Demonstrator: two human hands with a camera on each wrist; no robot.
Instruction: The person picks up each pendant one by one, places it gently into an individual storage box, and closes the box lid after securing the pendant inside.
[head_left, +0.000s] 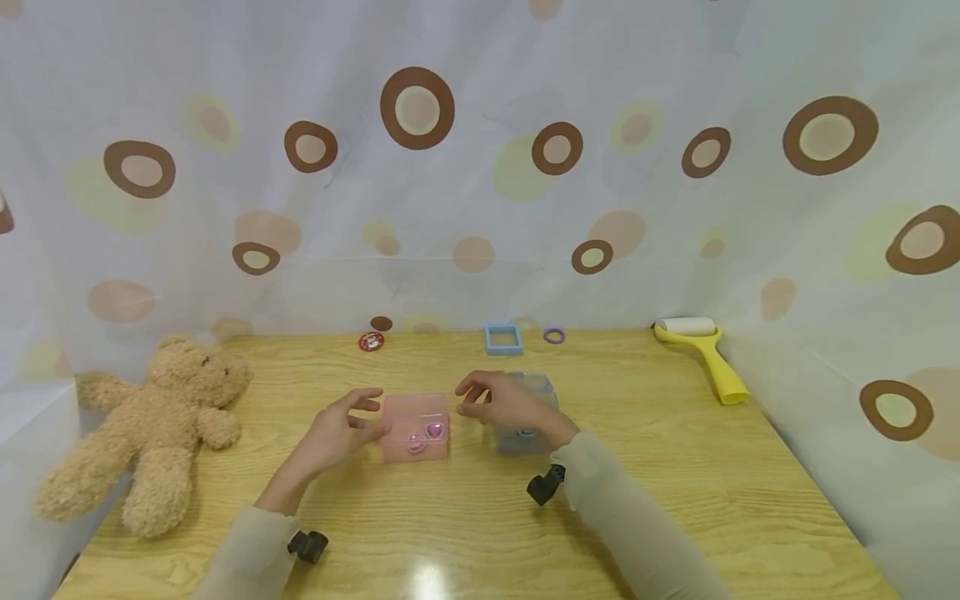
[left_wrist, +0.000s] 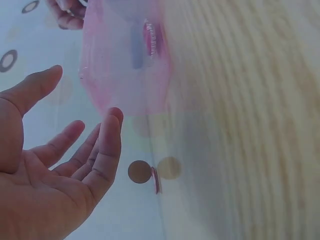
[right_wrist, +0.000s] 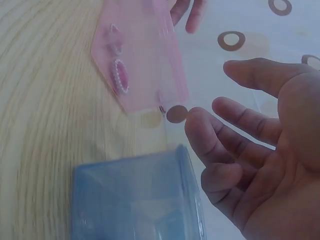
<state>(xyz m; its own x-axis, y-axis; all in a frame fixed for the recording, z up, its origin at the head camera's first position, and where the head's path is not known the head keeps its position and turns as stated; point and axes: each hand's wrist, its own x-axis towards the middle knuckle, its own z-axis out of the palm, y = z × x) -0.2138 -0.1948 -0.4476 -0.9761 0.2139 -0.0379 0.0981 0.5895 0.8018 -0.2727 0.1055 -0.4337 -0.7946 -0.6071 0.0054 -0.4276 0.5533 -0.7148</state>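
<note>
Between the two hands stands a pink see-through box point(head_left: 395, 452) on the table. Two pink heart-shaped pieces point(head_left: 435, 430) with beaded white rims show at its front. My left hand point(head_left: 333, 433) is at the box's left side, fingers loosely bent and spread from the thumb, holding nothing. In the left wrist view its fingertips point(left_wrist: 116, 117) lie right at the pink box's edge. To the right of the box, my right hand point(head_left: 502, 404) hovers with relaxed, bent fingers and nothing in them. It partly hides a bluish see-through box point(head_left: 521, 446).
A teddy bear point(head_left: 153, 425) lies at the left. Along the back are a red round badge point(head_left: 371, 341), a light blue square frame point(head_left: 503, 351) and a purple ring point(head_left: 554, 336). A yellow-handled lint roller point(head_left: 720, 371) lies at the back right, near the patterned curtain point(head_left: 480, 167).
</note>
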